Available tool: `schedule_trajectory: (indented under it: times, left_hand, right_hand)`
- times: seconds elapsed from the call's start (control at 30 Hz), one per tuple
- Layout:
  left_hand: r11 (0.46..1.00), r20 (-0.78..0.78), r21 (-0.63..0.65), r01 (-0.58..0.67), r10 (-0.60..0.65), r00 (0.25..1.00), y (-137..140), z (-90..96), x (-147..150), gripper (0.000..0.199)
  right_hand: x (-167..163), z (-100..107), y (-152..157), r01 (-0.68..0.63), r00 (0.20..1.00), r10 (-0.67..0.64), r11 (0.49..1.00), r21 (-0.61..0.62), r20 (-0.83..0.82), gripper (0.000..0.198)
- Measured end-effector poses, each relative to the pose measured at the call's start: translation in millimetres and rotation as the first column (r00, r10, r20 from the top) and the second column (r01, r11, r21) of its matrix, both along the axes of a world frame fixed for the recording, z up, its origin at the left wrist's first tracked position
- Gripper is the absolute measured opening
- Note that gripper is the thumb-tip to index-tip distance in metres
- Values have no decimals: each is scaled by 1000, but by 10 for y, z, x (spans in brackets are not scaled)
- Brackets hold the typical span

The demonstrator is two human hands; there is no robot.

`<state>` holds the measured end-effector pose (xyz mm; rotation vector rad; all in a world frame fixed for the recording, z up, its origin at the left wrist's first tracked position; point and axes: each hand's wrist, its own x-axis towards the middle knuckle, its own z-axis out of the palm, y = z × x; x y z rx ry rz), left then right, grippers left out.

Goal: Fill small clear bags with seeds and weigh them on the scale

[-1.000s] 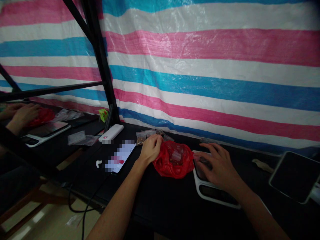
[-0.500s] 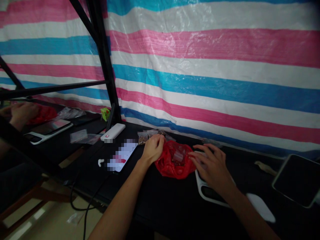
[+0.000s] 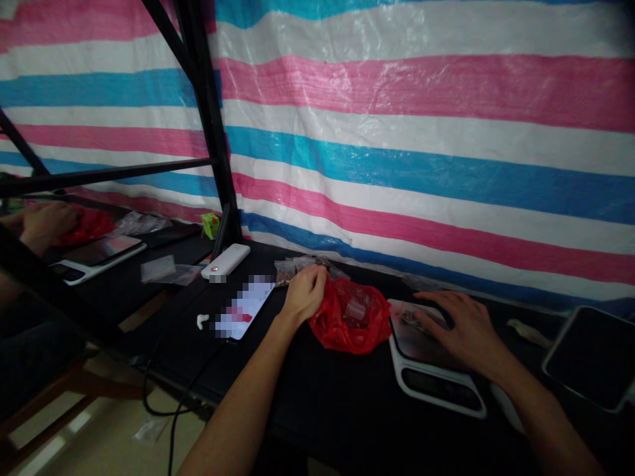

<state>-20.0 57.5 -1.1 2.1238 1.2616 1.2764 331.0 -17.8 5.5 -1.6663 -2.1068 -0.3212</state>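
Note:
A red plastic bag [image 3: 330, 328] lies open on the black table, with a small clear scoop-like piece [image 3: 356, 308] and dark contents inside. At its left rim, the fingers of my left hand [image 3: 303, 294] are closed on the plastic. My right hand [image 3: 464, 327] hovers over a white kitchen scale [image 3: 436, 390], its fingers spread. A small clear bag [image 3: 409, 317] rests on the scale's plate near those fingertips; whether they touch it I cannot tell. Behind my left hand lie several small clear bags with brown contents [image 3: 285, 272].
Left of my arm are a phone [image 3: 248, 307], a white earbud [image 3: 202, 321] and a white power bank [image 3: 226, 262]. A dark tablet-like device [image 3: 590, 357] lies at right. Beyond the black metal frame [image 3: 203, 112], a co-worker's hands [image 3: 47, 225] are at another red bag [image 3: 92, 226].
My right hand has moved right, from the red bag's edge to above the scale, uncovering the plate and the small bag on it. My left hand stays at the red bag.

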Motion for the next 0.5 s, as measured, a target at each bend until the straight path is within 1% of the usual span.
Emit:
schedule_trajectory:
  times: [0.07,0.13,0.27,0.33,0.4,0.43,0.5]
  left_hand:
    - [1000,6,-2,7,-7,1000,0,-1,0,48]
    - [1000,11,1,12,-12,1000,0,1,-2,49]
    - [1000,11,-4,9,-9,1000,-1,6,-5,49]
    - [1000,16,-8,5,-5,1000,-1,6,-3,48]
    - [1000,21,-11,6,-5,1000,0,5,1,48]
    - [1000,21,-12,5,-5,1000,1,4,3,47]
    - [1000,20,-15,2,-2,1000,3,3,7,47]
  right_hand:
    - [18,-42,7,-20,1000,19,999,-34,-6,49]
    - [14,-62,17,-44,999,43,997,-60,-22,49]
    - [-34,-24,39,-179,975,158,975,-130,-154,39]
    - [-100,11,36,-221,954,195,971,-90,-229,35]
    - [-213,34,18,-227,943,223,974,10,-247,33]
    - [-287,38,5,-238,943,246,969,60,-226,32]
    - [-452,28,-24,-300,944,308,950,88,-116,32]
